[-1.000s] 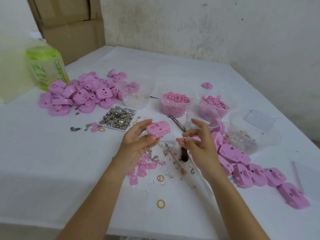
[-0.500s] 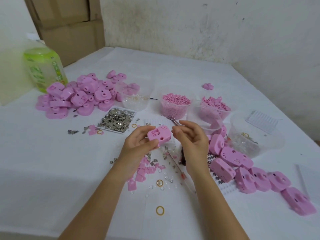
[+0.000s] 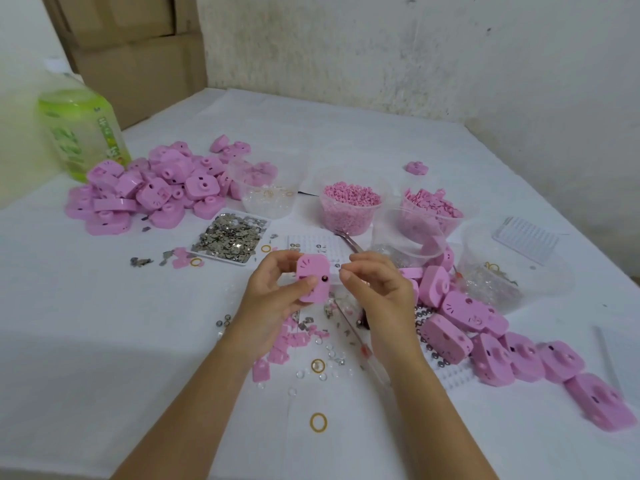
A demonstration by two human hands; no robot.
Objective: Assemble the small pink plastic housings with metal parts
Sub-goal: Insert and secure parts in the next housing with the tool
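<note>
A left hand [image 3: 273,299] grips 1 pink housing [image 3: 313,277]; the right hand [image 3: 377,296] curls beside it, any contents impossible to tell.

Green plastic bottle [image 3: 83,133] upright at far-left of white-covered table [image 3: 86,323]; brown cardboard boxes [image 3: 138,46] stacked behind it; stained white wall [image 3: 381,46] along table's far side.
</note>
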